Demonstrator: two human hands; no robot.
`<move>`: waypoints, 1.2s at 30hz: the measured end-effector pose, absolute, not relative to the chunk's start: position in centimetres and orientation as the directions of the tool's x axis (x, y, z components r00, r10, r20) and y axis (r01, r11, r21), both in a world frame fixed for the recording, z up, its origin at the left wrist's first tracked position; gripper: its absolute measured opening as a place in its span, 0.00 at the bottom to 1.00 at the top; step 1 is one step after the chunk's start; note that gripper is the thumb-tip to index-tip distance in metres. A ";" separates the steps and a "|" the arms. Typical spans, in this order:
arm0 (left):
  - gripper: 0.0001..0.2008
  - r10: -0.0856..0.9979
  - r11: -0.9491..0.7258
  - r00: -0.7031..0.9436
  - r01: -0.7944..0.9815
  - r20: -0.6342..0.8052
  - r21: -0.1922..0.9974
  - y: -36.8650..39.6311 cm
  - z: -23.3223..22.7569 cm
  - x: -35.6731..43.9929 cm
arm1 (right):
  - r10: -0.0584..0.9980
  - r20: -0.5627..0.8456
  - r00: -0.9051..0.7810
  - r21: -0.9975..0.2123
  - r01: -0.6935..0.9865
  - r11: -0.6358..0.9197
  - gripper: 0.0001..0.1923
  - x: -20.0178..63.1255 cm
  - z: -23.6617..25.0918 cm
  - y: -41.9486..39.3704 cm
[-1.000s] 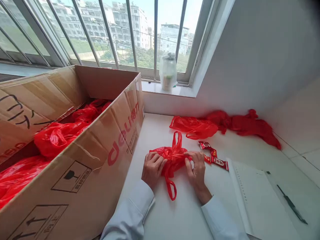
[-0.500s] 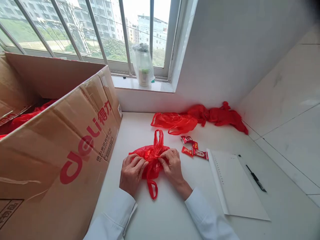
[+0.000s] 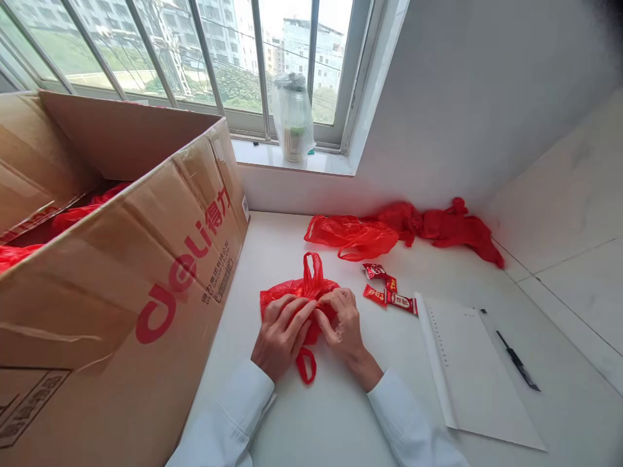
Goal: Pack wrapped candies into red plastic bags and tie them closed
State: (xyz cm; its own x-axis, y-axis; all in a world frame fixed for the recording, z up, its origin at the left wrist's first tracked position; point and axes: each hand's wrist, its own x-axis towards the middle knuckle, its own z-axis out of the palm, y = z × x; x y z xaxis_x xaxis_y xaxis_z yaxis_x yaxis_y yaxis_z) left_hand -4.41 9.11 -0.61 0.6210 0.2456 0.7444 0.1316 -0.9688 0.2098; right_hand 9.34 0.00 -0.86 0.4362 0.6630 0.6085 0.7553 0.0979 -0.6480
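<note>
Here we look down on a red bag (image 3: 280, 290) lying on a white table (image 3: 331, 428), in front of the person and to the right of a large cardboard box (image 3: 111, 292). Both grips are closed on it: the left hand (image 3: 281, 334) curls over its middle, and the right hand (image 3: 343, 324) pinches gathered plastic between thumb and forefinger. Some fingertips are hidden from us.

We judge that the thin-looking plastic could tear if the hands pull apart too hard, or that the gather could spring loose if either pinch slips. The upper loop (image 3: 313, 275) stands beyond the hands and the lower loop (image 3: 306, 370) lies below them; either might snag on a finger. A careless sweep of the right hand could scatter the small red packets (image 3: 402, 302) near it, which lie beside a notebook (image 3: 477, 363).

Compared with half a second earlier, we find the left hand moved inward, so its fingers now meet the right's and hide the strip of plastic between them. The whole view has shifted slightly; packets and notebook keep their places.
</note>
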 end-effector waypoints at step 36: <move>0.07 0.436 -0.859 0.734 0.166 0.521 0.485 7.9 1.5 -3.3 | 0.719 0.544 0.433 -0.691 0.717 0.091 0.06 12.2 -1.3 -1.0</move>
